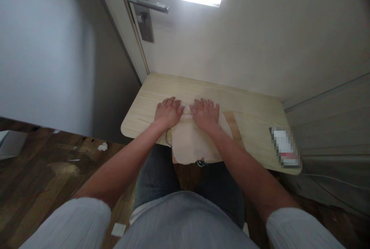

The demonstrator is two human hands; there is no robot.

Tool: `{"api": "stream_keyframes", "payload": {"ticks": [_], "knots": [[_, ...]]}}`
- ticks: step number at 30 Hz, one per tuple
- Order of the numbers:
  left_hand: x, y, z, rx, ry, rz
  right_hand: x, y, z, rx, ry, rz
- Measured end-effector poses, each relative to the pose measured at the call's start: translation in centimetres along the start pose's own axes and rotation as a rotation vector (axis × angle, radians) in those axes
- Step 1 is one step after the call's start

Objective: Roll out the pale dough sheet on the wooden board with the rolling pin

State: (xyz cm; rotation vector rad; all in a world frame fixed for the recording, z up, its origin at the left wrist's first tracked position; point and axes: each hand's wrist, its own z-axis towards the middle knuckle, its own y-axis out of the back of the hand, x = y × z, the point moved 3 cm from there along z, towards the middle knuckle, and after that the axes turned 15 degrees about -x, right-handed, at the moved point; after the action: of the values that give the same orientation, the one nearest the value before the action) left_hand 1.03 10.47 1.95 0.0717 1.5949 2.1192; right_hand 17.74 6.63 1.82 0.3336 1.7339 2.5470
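Observation:
A thin, pale beige sheet (190, 141) with rounded near corners lies on a brown wooden board (234, 127), reaching slightly past the table's near edge. I cannot tell what the sheet is made of. Along its far side, between my hands, runs a narrow raised strip that looks like a fold or roll (187, 112). My left hand (169, 111) rests palm down at the left end of that strip, fingers stretched forward. On the right end, my right hand (204, 112) presses flat with its fingers spread. Whatever lies under both palms is hidden.
The light wooden table (254, 114) stands against a door with a metal handle (148, 4). A curved metal loop (167, 139) shows beside the board. A pixelated, phone-like object (285, 147) lies at the table's right end. Crumpled paper (103, 147) is on the floor.

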Motion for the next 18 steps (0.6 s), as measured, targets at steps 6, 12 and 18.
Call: {"api": "stream_keyframes", "payload": {"ticks": [6, 12, 18], "knots": [[-1.1, 1.4, -2.4, -0.073, -0.015, 0.021, 0.2, 1.2, -2.4, -0.073, 0.029, -0.005], [-1.8, 2.3, -5.5, -0.1, -0.032, 0.022, 0.2, 2.3, -5.4, -0.09, 0.052, 0.003], [-2.1, 2.4, -7.3, -0.095, -0.045, 0.016, 0.1, 2.9, -7.6, -0.131, 0.067, 0.027]]}}
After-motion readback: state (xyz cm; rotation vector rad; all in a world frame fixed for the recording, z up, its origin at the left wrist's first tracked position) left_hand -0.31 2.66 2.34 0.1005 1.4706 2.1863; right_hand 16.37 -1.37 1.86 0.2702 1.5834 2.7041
